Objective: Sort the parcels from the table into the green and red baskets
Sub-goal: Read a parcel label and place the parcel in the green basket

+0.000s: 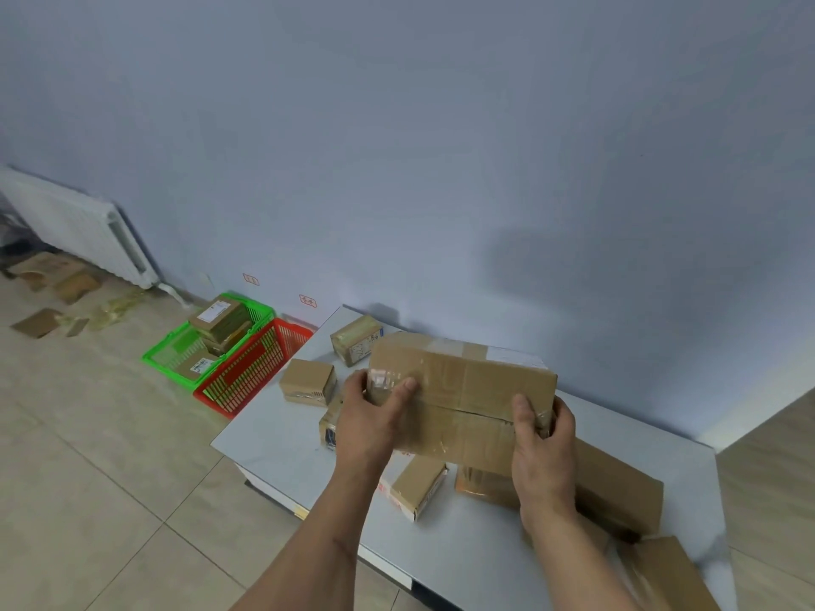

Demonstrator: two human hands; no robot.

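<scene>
Table, both hands – left hand, right hand – gripping parcel

Radiator: white, on the wall at 9 o'clock.
Cardboard scraps: flat on the floor tiles below it.
Wall labels: 2 red-outlined, above the baskets.

I see a brown cardboard parcel banded with clear glossy tape, a pale grey-white table, a bright green basket of lattice mesh, a red basket likewise, a pale blue wall, beige floor tiles
</scene>
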